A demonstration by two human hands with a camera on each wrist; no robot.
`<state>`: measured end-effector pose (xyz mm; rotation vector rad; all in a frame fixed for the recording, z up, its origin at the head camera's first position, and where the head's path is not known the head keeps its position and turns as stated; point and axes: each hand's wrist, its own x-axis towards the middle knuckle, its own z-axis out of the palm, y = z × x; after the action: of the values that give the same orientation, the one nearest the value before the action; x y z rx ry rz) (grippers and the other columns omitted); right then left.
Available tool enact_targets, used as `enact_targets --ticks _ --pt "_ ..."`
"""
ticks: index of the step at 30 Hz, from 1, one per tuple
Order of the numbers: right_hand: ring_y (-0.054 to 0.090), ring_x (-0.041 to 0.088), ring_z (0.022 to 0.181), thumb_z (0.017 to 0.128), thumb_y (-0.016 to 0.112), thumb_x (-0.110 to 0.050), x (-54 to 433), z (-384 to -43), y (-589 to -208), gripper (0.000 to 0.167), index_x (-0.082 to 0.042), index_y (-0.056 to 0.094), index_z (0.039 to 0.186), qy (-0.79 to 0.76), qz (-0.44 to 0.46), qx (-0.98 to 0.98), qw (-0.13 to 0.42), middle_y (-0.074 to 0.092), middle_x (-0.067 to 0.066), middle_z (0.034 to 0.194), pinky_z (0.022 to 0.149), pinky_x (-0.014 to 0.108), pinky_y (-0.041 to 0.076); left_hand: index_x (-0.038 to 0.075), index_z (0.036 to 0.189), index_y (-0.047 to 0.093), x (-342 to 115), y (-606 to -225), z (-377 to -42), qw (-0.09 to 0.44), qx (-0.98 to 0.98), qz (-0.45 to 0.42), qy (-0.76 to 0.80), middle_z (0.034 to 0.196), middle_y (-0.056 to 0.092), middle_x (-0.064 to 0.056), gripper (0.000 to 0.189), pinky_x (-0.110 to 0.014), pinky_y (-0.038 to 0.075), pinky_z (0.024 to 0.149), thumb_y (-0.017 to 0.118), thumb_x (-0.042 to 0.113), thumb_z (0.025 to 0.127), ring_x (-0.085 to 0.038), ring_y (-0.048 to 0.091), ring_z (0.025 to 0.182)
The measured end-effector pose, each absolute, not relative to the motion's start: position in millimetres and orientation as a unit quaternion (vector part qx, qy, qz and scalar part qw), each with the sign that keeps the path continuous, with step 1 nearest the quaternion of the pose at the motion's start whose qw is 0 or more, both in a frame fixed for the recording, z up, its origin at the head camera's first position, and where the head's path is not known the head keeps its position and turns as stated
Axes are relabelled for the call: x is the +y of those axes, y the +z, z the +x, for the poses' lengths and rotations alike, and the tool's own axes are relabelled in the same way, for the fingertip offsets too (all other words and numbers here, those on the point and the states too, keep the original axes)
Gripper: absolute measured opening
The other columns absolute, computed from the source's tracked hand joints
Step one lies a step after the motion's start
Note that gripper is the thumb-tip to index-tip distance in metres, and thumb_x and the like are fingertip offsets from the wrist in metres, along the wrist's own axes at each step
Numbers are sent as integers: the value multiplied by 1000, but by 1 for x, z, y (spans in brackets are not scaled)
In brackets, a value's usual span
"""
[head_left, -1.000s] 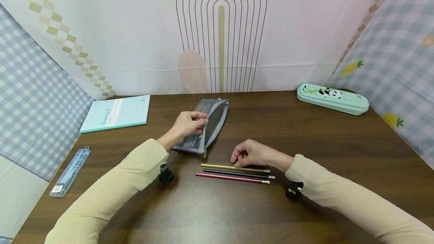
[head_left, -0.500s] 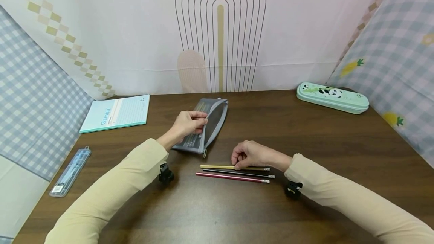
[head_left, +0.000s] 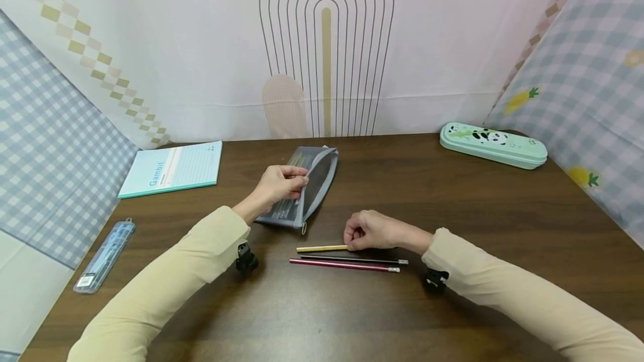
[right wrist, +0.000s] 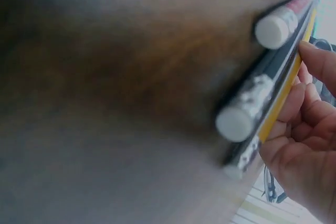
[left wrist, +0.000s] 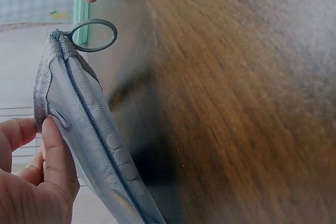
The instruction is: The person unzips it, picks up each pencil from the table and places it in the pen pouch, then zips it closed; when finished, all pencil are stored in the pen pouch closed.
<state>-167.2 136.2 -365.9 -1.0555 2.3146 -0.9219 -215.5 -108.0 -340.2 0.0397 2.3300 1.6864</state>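
My left hand [head_left: 280, 184] pinches the near edge of a grey mesh zip pouch [head_left: 282, 215], whose mouth gapes toward the right. A ring pull [left wrist: 94, 35] hangs at the zip's end in the left wrist view. To the right, my right hand [head_left: 374, 230] pinches a yellow pencil [head_left: 322, 248] between thumb and fingers; its eraser end is hidden behind the hand in the head view. Just in front lie a black pencil [head_left: 352, 260] and a dark red pencil [head_left: 342, 264], side by side on the table. Their white erasers [right wrist: 234, 124] point right.
A blue notebook [head_left: 193, 163] lies at the back left. In front of it is a slim clear blue case [head_left: 105, 256]. A mint panda pencil case [head_left: 493, 147] stands at the back right, near the cloth wall.
My right hand has closed on the yellow pencil and turned it slightly, so its eraser end no longer shows in the head view. The left hand and pouch stay put.
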Motion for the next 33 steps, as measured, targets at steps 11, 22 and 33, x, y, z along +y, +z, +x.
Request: enact_targets --ticks 11,22,33 --pt "50 9 67 92 57 -3 149 -178 -352 11 7 59 97 -480 -290 794 235 59 11 81 57 21 46 -5 123 58 -108 -340 -216 131 801 11 584 118 61 -25 35 -28 58 74 59 7 91 -9 63 79" --pt "58 7 62 96 50 -8 125 -201 -354 33 13 44 122 -612 -101 723 304 60 1 77 53 16 50 -4 123 59 -106 -342 -216 133 797 11 589 119 61 -25 34 -25 57 71 60 7 91 -9 63 78" --pt "63 10 55 98 48 -8 86 -230 -349 9 0 48 102 -652 -8 692 310 59 4 72 49 16 51 -6 124 57 -105 -339 -215 133 798 19 587 119 61 -26 36 -28 58 73 60 7 91 -16 64 85"
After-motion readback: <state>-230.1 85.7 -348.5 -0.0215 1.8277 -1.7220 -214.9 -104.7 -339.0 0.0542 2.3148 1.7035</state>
